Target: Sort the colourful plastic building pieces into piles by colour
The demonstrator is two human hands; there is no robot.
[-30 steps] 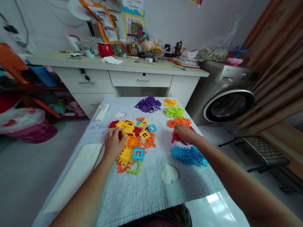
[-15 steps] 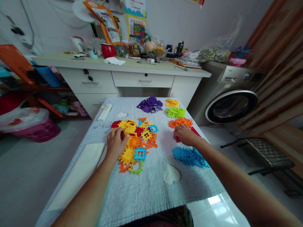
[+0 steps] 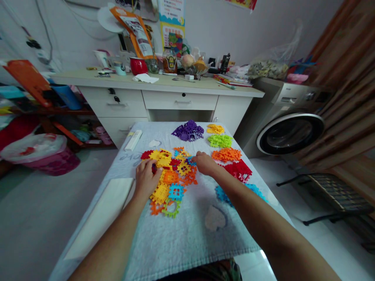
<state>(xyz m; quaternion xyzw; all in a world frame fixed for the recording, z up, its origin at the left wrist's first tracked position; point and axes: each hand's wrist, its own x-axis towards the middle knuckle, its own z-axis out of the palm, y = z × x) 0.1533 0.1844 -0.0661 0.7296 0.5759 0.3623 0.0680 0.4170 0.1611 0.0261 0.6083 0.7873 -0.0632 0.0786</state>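
Observation:
My left hand (image 3: 144, 178) rests at the left side of a mixed heap of plastic interlocking blocks, thumb and fingers apart, touching the yellow blocks (image 3: 160, 157). A dark block shows between thumb and fingers. At the heap's right side, my right hand (image 3: 204, 163) pinches a blue interlocking block (image 3: 191, 160), partly covered by its fingers. Nearer me in the heap lie a blue square block (image 3: 176, 192) and a green ring-shaped block (image 3: 171, 208). Single-colour piles stand along the right: yellow (image 3: 215, 128), green (image 3: 220, 141), orange (image 3: 226, 154), red (image 3: 239, 170) and blue (image 3: 254, 191), partly behind my right forearm.
A purple pile (image 3: 188, 130) lies at the back of the cloth-covered table (image 3: 187, 238). On the left are a white narrow box (image 3: 133, 140) and a long white panel (image 3: 101, 214). Behind stands a cluttered desk (image 3: 164, 86), with a washing machine (image 3: 288, 125) to its right.
My right hand has moved left from the red pile to the mixed heap and closed on a blue block. The red pile is now uncovered. My left hand stays at the heap.

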